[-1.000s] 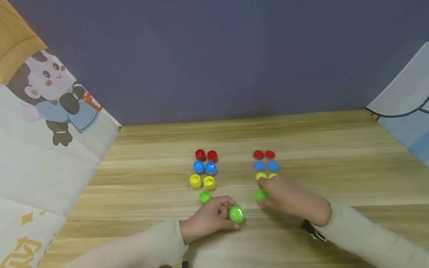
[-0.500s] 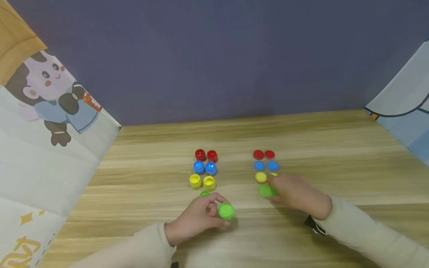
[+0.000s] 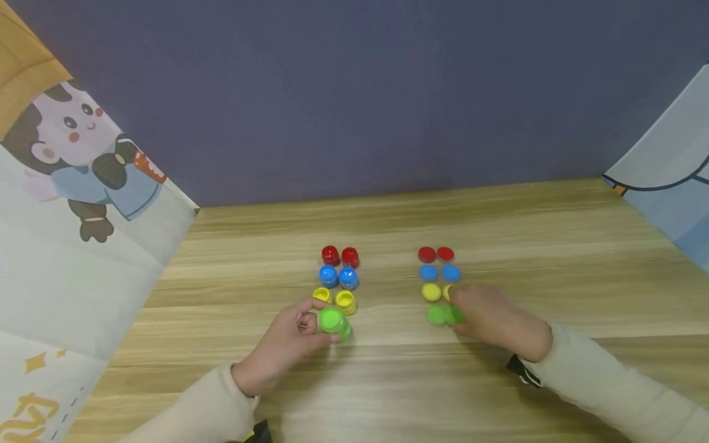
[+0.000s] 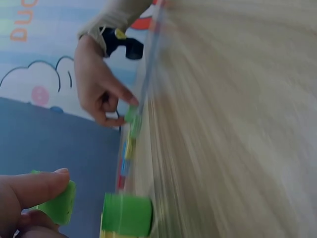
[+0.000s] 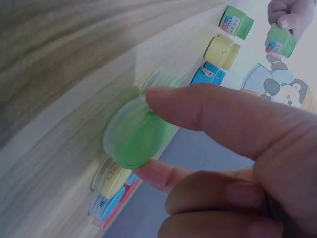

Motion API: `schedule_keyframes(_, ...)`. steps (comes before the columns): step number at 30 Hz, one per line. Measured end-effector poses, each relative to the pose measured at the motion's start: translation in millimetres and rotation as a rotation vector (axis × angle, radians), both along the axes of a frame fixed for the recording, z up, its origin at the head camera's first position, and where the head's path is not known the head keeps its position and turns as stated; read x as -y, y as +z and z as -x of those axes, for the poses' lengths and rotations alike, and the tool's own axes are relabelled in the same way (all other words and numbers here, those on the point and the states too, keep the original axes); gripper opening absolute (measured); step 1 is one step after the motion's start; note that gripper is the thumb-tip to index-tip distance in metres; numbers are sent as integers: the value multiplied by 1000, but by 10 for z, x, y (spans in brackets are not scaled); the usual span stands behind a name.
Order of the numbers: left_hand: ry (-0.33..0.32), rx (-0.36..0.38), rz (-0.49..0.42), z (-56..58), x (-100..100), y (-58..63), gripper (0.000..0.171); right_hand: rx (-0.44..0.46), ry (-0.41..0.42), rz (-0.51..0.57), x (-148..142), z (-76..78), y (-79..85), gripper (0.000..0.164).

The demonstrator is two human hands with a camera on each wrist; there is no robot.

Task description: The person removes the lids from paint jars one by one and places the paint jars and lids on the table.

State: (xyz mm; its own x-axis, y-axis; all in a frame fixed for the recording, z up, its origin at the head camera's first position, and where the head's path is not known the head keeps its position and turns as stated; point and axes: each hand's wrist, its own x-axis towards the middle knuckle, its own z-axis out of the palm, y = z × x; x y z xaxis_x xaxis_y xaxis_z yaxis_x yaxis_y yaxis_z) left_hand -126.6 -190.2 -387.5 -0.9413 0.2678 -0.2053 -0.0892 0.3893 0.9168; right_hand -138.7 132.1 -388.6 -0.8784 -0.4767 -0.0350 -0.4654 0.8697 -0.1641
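My left hand pinches a small green paint jar between thumb and fingers, lidless and raised above the table. In the head view it overlaps a second green paint jar that stands on the table; the right wrist view shows the held jar apart from the standing jar. On the right, my right hand pinches a clear-rimmed green lid by its edge, down at the tabletop. Another green lid lies against it on the left.
Beyond the left hand stand pairs of open yellow jars, blue jars and red jars. Matching yellow lids, blue lids and red lids lie in rows at right. A dark panel rises behind the wooden table.
My left hand has carried its green jar leftward and away from me, over beside the other green jar. My right hand has shifted slightly right, from the left green lid to the right one.
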Motion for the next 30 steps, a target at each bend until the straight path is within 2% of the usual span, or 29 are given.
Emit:
schedule_keyframes(6, 86, 3, 7, 45, 120, -10, 44, 28, -23, 12, -12, -3, 8, 29)
schedule_keyframes(11, 115, 4, 17, 80, 190, -45, 43, 70, -55, -3, -16, 10, 21, 30)
schedule_keyframes(15, 115, -3, 19, 100, 229, -82, 42, 61, -44, -22, -31, 23, 16, 30)
schedule_keyframes(23, 74, -17, 56, 128, 245, -176, 45, 68, -56, -40, -26, 36, 4, 29)
schedule_keyframes(30, 72, -14, 79, 155, 230, -247, 44, 68, -63, -33, -13, 43, 2, 29)
